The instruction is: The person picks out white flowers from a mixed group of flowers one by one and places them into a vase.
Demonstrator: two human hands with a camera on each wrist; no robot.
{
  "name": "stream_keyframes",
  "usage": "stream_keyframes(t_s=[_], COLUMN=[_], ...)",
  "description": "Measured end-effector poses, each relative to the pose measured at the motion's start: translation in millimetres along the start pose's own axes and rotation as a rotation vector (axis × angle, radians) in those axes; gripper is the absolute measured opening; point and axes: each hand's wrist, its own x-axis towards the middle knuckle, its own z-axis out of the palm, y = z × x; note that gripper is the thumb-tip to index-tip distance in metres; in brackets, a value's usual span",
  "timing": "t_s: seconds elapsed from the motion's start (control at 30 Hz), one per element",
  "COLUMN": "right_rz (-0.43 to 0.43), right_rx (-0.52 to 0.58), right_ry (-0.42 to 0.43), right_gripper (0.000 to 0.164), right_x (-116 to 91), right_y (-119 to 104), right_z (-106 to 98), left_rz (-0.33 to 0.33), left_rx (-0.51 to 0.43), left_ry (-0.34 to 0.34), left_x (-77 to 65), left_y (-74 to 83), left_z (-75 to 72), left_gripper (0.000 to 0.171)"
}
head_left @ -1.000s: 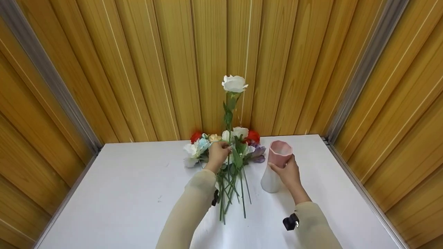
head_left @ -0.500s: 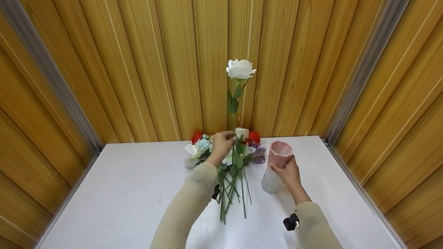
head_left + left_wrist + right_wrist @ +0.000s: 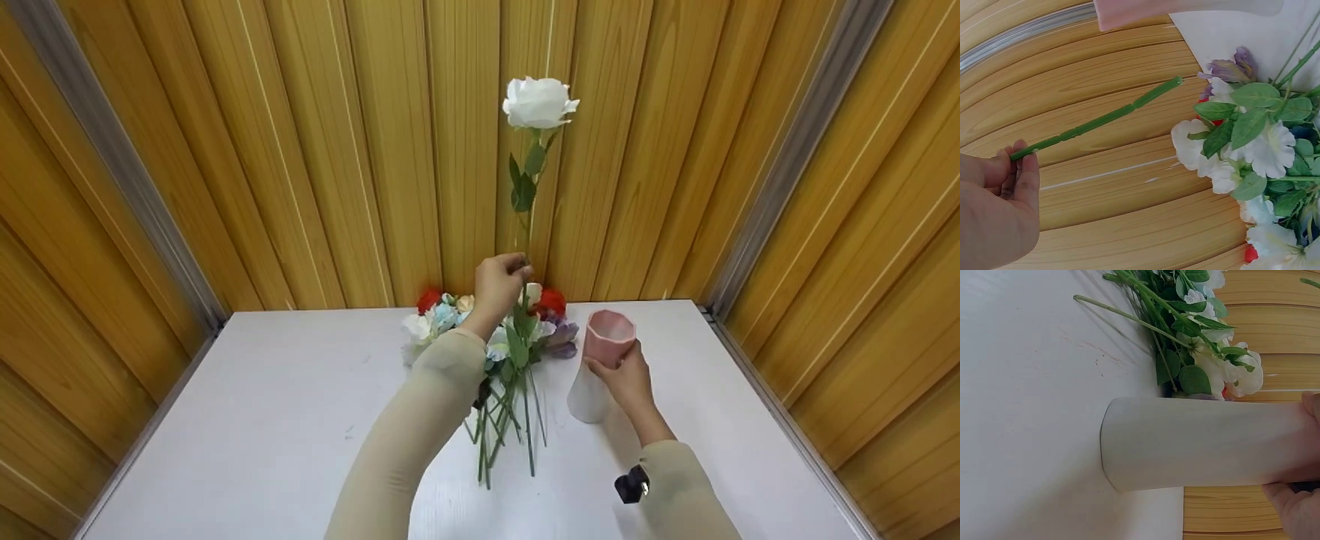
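My left hand (image 3: 501, 286) pinches the green stem of a white rose (image 3: 540, 103), held upright with its bloom high against the wood wall. In the left wrist view the lower stem (image 3: 1095, 125) juts out from between thumb and fingers, its cut end free in the air. My right hand (image 3: 626, 375) grips a vase (image 3: 609, 341) around its upper part; it is pink at the top and fades to white at the base. The vase stands upright on the table, and its mouth faces up. In the right wrist view its white lower body (image 3: 1202, 441) fills the middle.
A pile of artificial flowers (image 3: 1266, 149) in white, red, blue and purple lies at the back of the white table (image 3: 300, 420). Several loose green stems (image 3: 491, 442) point toward the front. Wood-patterned walls (image 3: 360, 150) enclose the back and sides.
My left hand has lifted the white rose up and slightly right, out of the flower pile. My right hand and the vase have stayed in place.
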Motion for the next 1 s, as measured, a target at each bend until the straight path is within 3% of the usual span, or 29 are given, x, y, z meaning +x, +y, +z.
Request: stream_keyframes(t_s=[0.4,0.53,0.63,0.77,1.0], right_rz=[0.023,0.027,0.025,0.001,-0.043], right_rx=[0.008,0.006,0.009,0.005,0.011], right_ry=[-0.036,-0.041,-0.044,-0.020,0.016], right_gripper=[0.082,0.083,0.083,0.081,0.081], right_x=[1,2,2,2,0], right_y=[1,1,1,1,1], right_z=[-3,-4,-2,0,3], left_rz=[-0.014,0.006,0.036,0.038,0.017], left_rx=[-0.153,-0.273,-0.305,-0.276,-0.243], left_ry=[0.010,-0.007,-0.002,0.011,0.014], left_x=[8.8,7.1,5.3,-0.1,-13.2], left_y=[42.7,49.4,51.6,50.3,35.1], left_z=[18.0,31.4,41.0,52.6,69.6], left_gripper=[0.023,0.019,0.015,0.014,0.014])
